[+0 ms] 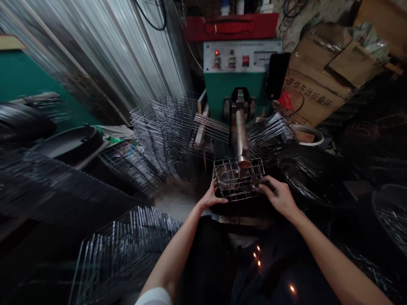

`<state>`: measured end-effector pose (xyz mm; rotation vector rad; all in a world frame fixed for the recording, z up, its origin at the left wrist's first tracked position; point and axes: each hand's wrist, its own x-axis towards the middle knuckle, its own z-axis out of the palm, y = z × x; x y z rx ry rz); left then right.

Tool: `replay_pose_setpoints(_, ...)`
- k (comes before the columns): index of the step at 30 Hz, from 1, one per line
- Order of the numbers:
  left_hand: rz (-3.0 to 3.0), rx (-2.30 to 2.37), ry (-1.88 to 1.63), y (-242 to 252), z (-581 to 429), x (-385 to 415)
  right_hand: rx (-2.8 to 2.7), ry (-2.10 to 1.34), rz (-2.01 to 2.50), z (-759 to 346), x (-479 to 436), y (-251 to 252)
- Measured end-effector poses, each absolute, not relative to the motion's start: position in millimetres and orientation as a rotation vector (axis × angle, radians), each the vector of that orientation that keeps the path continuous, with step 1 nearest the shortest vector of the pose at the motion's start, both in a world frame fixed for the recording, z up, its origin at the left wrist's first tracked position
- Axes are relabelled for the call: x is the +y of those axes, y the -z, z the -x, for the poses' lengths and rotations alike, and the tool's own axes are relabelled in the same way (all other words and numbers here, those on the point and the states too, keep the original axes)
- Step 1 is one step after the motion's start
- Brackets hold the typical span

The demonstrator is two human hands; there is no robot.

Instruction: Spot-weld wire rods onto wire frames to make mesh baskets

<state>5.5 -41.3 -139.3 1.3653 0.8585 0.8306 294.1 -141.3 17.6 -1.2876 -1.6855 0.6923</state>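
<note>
A small metal wire basket sits under the copper-coloured electrode of a spot welder. At its left front corner, my left hand grips the wire frame, thumb along the near edge. My right hand is closed at the basket's right side, its darkened fingertips pinched together over the wires. Whatever lies between those fingertips is too dark to make out. Below the basket, several glowing sparks show against my dark clothing.
Stacked wire panels stand to the left, with more wire racks at the lower left. Bent wire pieces hang right of the electrode. Containers of loose wires are at the right. A cardboard box and phone are behind.
</note>
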Motion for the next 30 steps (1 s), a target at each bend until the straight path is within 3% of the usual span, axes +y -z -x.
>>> replay_pose_setpoints(3, -1.315, 0.906, -0.834, 133.8, -4.9, -46.8, -1.404, -0.999, 1.24, -290.7, -154.0, -22.6)
replay_pose_setpoints(9, -1.593, 0.947, -0.868, 108.2, 23.1, -82.3, -1.183, -1.289, 1.217, -292.2, -184.9, -39.3)
replay_pose_setpoints(14, -2.11, 1.084, -0.561, 77.9, 16.6, -124.9, -1.176, -1.598, 1.136, -291.8, -205.9, -43.8)
replay_pose_setpoints(17, -2.224, 1.262, -0.42, 59.7, -8.9, -133.0, -1.467, -1.682, 1.038, -283.1, -207.3, -37.2)
replay_pose_setpoints(19, -2.252, 1.34, -0.412, 49.4, -25.3, -133.2, -1.785, -1.484, 1.093, -274.7, -204.7, -25.7)
replay_pose_setpoints(25, -2.297, 1.398, -0.58, 21.7, -47.5, -138.2, -2.401, -0.356, 1.27, -260.8, -191.5, 16.3)
replay_pose_setpoints(30, -2.295, 1.456, -0.706, 0.1, -52.1, -141.7, -2.509, 0.103, 1.215, -267.7, -191.1, 17.8)
